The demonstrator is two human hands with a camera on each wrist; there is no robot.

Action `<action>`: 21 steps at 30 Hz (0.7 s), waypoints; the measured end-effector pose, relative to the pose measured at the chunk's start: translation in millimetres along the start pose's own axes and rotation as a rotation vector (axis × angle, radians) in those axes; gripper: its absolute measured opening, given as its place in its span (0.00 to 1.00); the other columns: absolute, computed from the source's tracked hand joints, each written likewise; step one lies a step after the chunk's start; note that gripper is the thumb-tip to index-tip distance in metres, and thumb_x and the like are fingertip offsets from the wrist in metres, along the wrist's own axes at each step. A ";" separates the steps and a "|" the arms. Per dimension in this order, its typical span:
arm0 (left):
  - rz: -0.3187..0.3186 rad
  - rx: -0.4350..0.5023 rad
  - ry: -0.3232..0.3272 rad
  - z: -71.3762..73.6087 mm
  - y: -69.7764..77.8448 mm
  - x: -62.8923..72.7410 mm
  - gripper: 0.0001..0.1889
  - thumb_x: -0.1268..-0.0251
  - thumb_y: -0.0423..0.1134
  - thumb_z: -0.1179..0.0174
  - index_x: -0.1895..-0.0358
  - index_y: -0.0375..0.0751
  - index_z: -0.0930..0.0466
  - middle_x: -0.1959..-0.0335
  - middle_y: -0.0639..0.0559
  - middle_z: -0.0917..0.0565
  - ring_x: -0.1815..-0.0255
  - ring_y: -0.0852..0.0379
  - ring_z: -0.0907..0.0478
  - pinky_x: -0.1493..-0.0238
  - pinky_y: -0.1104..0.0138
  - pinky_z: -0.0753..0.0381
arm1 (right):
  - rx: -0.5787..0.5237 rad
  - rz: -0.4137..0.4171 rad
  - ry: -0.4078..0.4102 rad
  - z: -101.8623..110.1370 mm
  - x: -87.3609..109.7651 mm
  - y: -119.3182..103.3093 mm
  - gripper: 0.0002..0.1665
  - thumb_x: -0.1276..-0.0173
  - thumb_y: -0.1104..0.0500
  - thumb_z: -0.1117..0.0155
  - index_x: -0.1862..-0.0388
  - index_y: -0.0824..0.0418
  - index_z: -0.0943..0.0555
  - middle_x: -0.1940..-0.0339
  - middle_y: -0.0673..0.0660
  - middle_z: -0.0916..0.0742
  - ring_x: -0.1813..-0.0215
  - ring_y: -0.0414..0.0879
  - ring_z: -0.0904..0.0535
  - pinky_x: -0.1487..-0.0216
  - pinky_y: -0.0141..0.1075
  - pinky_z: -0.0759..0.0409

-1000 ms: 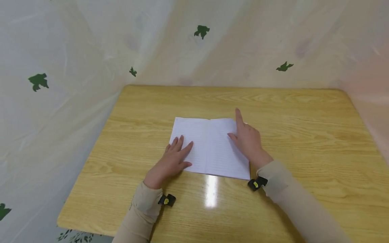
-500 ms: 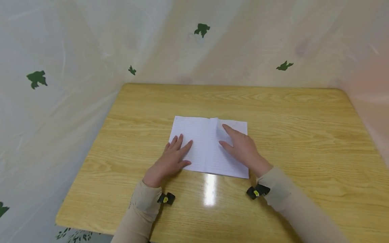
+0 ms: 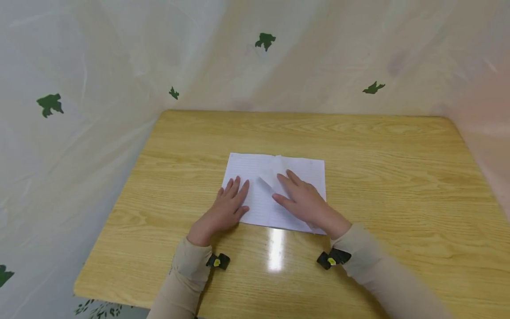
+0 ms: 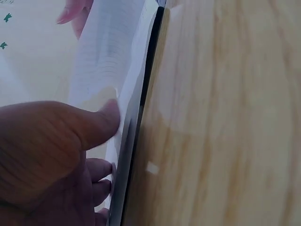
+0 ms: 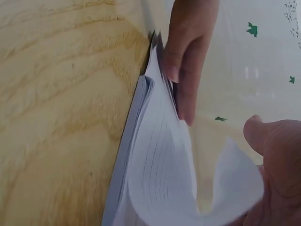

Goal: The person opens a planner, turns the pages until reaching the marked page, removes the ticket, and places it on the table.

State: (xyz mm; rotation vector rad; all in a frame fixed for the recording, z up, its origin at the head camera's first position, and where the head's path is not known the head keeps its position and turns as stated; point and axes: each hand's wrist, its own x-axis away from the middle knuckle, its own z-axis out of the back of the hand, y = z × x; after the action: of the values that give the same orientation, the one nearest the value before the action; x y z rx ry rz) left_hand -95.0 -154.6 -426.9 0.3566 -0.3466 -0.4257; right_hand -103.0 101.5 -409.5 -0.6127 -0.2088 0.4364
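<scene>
An open lined notebook (image 3: 247, 165) lies on the wooden table. My left hand (image 3: 224, 212) rests on its left page with the fingers straight and spread. Over the right half, my right hand (image 3: 306, 200) pushes a lifted page (image 3: 275, 174) leftward across the spine. That page (image 5: 237, 186) curls up against the right fingers in the right wrist view, while the right thumb (image 5: 256, 134) stands apart from it. In the left wrist view, the left thumb (image 4: 106, 120) lies at the notebook's near edge, and the fingertips of the right hand (image 4: 75, 13) show beyond the raised paper.
The wooden table (image 3: 398, 177) stretches around the notebook on all sides. A pale curtain (image 3: 318, 53) with green bird shapes hangs behind and to the left. A black wrist strap (image 3: 334, 258) sits on the right sleeve, and another strap (image 3: 218, 261) on the left.
From above the right page's outer edge, my right hand has moved left and toward me, lifting a page and bending it over the spine. The left hand has stayed nearly still.
</scene>
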 end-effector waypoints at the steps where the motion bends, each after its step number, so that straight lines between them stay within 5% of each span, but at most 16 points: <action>1: 0.004 0.004 0.003 -1.0 -0.5 -0.3 0.35 0.22 0.48 0.56 0.21 0.42 0.60 0.22 0.37 0.64 0.22 0.41 0.68 0.27 0.43 0.63 | -0.005 -0.001 0.001 -1.5 -0.4 -1.2 0.40 0.25 0.40 0.49 0.23 0.61 0.40 0.24 0.71 0.43 0.26 0.67 0.43 0.32 0.61 0.42; 7: 0.029 0.085 0.026 -4.7 -2.2 -0.9 0.36 0.20 0.53 0.66 0.22 0.42 0.71 0.23 0.39 0.74 0.22 0.46 0.72 0.27 0.45 0.66 | 0.006 0.009 0.013 -12.8 -3.9 -5.4 0.40 0.25 0.39 0.50 0.25 0.63 0.37 0.23 0.69 0.42 0.26 0.67 0.43 0.30 0.59 0.43; 21: 0.030 0.152 0.056 -2.4 1.6 0.0 0.39 0.22 0.56 0.64 0.22 0.42 0.73 0.27 0.36 0.84 0.24 0.45 0.79 0.27 0.43 0.64 | 0.006 0.114 0.004 -27.6 -9.4 -12.7 0.33 0.22 0.47 0.52 0.27 0.66 0.35 0.24 0.69 0.39 0.28 0.67 0.39 0.31 0.58 0.41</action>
State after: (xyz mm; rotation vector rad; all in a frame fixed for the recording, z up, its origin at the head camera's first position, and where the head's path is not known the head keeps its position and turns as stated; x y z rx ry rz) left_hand -93.5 -152.6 -428.4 0.5100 -0.3301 -0.3596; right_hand -98.5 73.9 -424.7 -0.6213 -0.1697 0.5452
